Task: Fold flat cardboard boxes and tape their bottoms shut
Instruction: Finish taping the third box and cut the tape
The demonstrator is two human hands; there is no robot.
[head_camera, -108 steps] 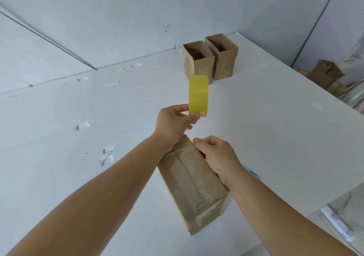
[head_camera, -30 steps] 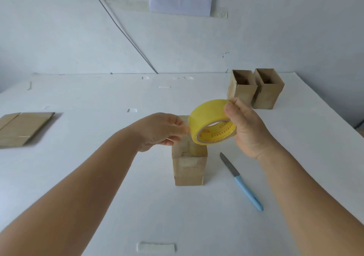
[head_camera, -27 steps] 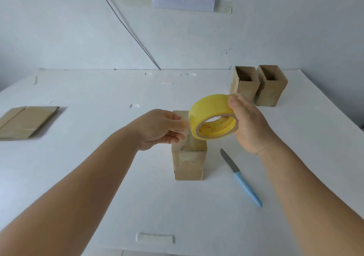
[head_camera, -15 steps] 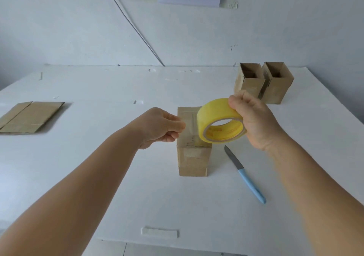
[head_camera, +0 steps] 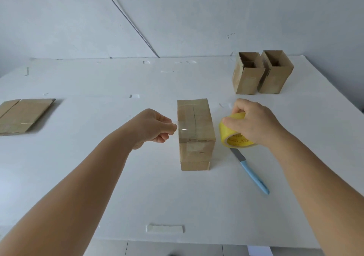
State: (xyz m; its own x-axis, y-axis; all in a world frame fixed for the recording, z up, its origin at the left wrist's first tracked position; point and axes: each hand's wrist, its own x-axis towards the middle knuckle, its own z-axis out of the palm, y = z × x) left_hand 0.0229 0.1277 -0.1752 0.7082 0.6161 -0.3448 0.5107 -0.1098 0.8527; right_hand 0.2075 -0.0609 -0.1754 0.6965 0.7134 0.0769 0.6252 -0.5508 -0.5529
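Observation:
A folded cardboard box point(head_camera: 195, 129) stands bottom-up at the middle of the white table point(head_camera: 98, 187), its upper face striped with clear tape. My left hand point(head_camera: 153, 127) pinches the free end of a clear tape strip at the box's left edge. The strip runs across the box top to the yellow tape roll point(head_camera: 235, 135), which my right hand point(head_camera: 254, 122) grips just right of the box, low near the table.
A blue-handled knife point(head_camera: 250, 171) lies right of the box. Two finished open boxes point(head_camera: 260, 72) stand at the back right. Flat cardboard blanks point(head_camera: 21, 114) lie at the left edge. A tape scrap point(head_camera: 165, 228) sits near the table's front edge.
My right hand has carried the roll down from above the box to its right side, drawing tape across the top. The left hand stays pinched at the box's left edge.

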